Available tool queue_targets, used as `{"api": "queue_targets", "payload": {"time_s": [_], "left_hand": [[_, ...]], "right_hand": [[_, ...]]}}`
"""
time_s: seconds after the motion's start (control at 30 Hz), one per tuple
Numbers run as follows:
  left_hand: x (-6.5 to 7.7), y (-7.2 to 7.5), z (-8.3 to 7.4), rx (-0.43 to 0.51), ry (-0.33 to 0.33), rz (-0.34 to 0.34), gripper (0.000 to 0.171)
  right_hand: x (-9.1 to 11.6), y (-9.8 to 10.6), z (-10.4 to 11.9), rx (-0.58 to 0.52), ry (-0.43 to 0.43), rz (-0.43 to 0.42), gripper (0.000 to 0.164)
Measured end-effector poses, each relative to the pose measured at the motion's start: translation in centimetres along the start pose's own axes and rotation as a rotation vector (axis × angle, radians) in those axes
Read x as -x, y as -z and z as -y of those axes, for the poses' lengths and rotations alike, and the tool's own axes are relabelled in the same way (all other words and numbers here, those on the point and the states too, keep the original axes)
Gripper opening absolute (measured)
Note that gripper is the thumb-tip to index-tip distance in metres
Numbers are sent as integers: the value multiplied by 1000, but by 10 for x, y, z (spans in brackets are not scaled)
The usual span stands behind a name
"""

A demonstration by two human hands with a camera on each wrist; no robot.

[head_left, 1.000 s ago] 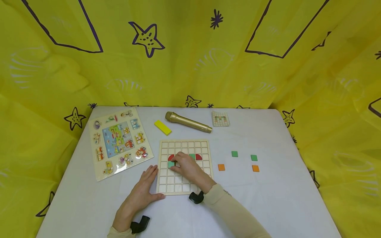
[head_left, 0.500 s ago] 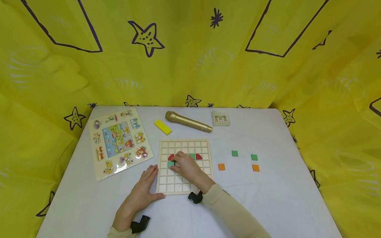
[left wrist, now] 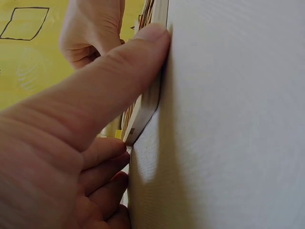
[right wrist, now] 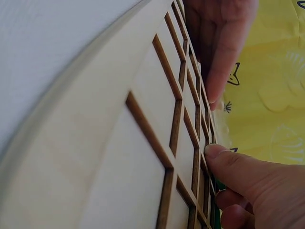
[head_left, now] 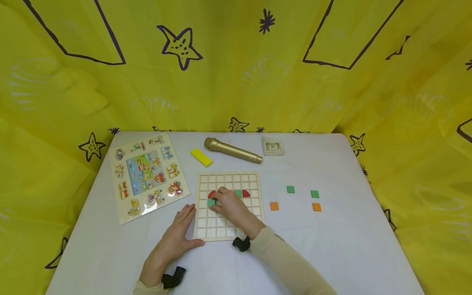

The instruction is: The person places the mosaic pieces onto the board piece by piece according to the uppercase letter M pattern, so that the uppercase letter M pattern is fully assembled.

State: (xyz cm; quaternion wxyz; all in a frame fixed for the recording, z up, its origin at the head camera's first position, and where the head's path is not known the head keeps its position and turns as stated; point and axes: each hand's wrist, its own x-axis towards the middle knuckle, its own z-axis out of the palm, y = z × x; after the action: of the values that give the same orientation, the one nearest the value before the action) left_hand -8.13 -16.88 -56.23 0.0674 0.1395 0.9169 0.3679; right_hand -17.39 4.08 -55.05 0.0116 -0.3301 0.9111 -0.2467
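A wooden grid board [head_left: 210, 233] lies on the table. The right hand [head_left: 234, 207] is over its middle, index finger and thumb bent at the two sides of a green tile [head_left: 211, 203], pinching it in its cell. A red quarter-round piece [head_left: 211, 194] shows above that tile; another green tile [head_left: 237, 193] and a red piece [head_left: 246, 194] sit in cells farther right. The palm hides some cells. The left hand [head_left: 176, 235] rests at the board's left side, fingers extended; in the left wrist view its thumb [left wrist: 114, 71] presses on the board's edge [left wrist: 151, 95].
Loose green tiles [head_left: 291, 189] and orange tiles [head_left: 274, 206] lie right of the board. Behind it are a gold microphone [head_left: 233, 150], a yellow block [head_left: 201, 157] and a small pattern card [head_left: 273, 146]. A picture puzzle [head_left: 121, 209] lies at the left.
Both hands hold nearly the same places throughout. The board, tiles and other objects stay put; the head view shifts very slightly.
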Motion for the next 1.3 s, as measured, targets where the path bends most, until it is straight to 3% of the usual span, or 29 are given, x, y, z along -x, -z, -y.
{"api": "queue_targets", "payload": {"time_s": [0.33, 0.57, 1.0, 1.3], "left_hand": [[-1, 0, 0, -8, 3, 1, 104], [-1, 0, 0, -4, 17, 5, 104], [0, 0, -1, -7, 26, -5, 105], [0, -1, 0, 12, 15, -4, 105]], "right_hand": [[0, 0, -1, 2, 13, -2, 28], [3, 7, -5, -48, -24, 0, 31], [11, 25, -30, -180, -17, -149, 33], [23, 41, -53, -255, -75, -185, 39]]}}
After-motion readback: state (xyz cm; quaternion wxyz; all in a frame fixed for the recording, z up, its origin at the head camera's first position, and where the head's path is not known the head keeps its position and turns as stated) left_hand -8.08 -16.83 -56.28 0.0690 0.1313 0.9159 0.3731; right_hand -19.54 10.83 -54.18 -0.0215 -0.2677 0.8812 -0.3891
